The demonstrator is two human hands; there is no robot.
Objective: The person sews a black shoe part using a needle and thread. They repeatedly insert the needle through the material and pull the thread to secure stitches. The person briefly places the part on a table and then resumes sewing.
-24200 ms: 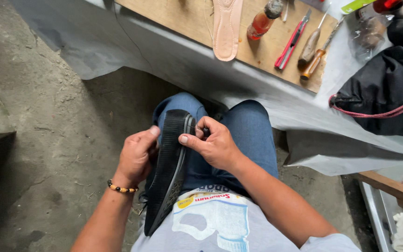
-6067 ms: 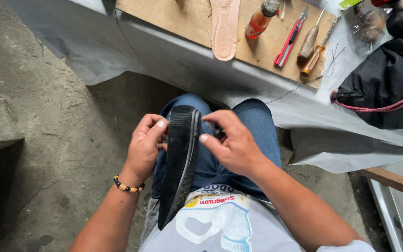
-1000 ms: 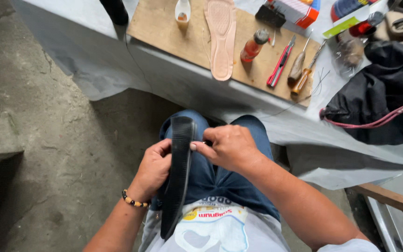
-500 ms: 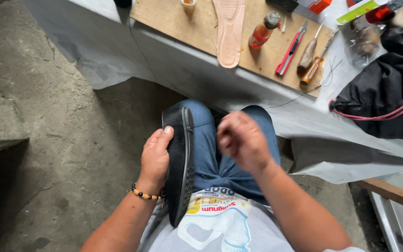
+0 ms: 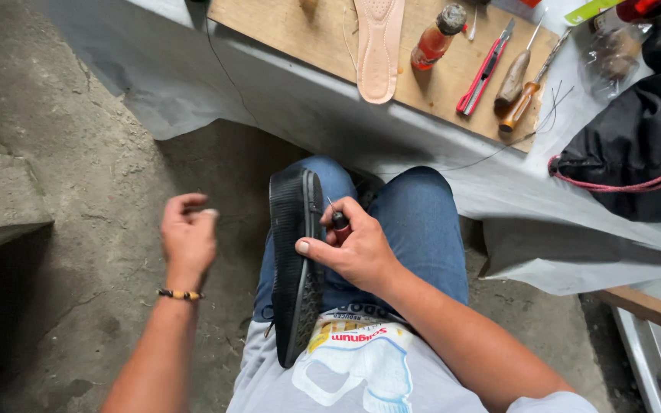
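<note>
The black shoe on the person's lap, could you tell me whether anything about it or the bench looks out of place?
Nothing looks damaged or spilled. The black shoe stands on edge between the knees, sole facing left, steadied by the right hand, which also grips a small awl-like tool. The left hand is off it, apart. A tan insole overhangs the wooden board.

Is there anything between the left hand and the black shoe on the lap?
Nothing visible. The left hand hangs off to the side of the black shoe, with only bare concrete floor behind the gap. The right hand presses an awl against the shoe's far side.
</note>
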